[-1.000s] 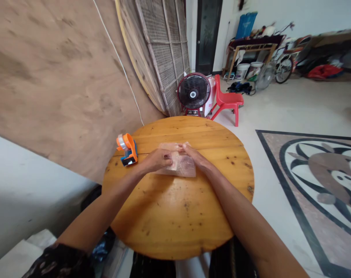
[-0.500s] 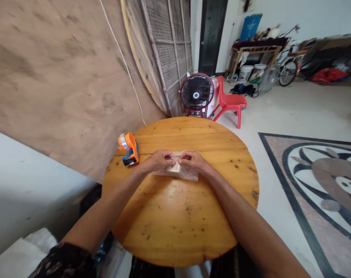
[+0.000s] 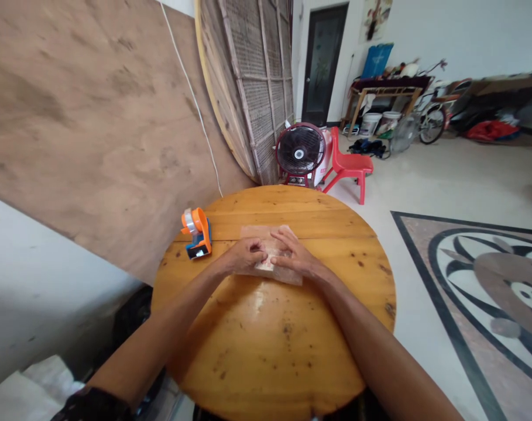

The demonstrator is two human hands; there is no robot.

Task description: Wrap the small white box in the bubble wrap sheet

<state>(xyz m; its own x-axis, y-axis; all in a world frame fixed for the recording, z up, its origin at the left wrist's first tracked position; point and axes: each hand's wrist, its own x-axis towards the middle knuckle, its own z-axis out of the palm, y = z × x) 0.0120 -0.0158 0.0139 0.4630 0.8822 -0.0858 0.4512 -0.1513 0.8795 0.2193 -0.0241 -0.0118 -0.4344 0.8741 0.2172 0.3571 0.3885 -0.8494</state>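
A sheet of clear bubble wrap (image 3: 287,276) lies on the round wooden table (image 3: 257,351), with a small whitish box (image 3: 266,265) with reddish print on it. My left hand (image 3: 247,255) is at the box's left side, thumb and fingers pinched together; what they grip there is hidden. My right hand (image 3: 295,255) rests over the right part of the wrap, its fingers spread and the thumb close to the box. An orange and blue tape dispenser (image 3: 198,233) with a roll of clear tape stands to the left of my hands.
Beyond the table's far edge stand a dark red fan (image 3: 299,151) and a red plastic chair (image 3: 351,164). A large wooden board (image 3: 94,117) leans along the left side, with a white cord (image 3: 195,102) hanging down it.
My right hand has opened from a pinch beside the box to spread fingers over the wrap. My left hand stays pinched at the box. The view has tilted up slightly.
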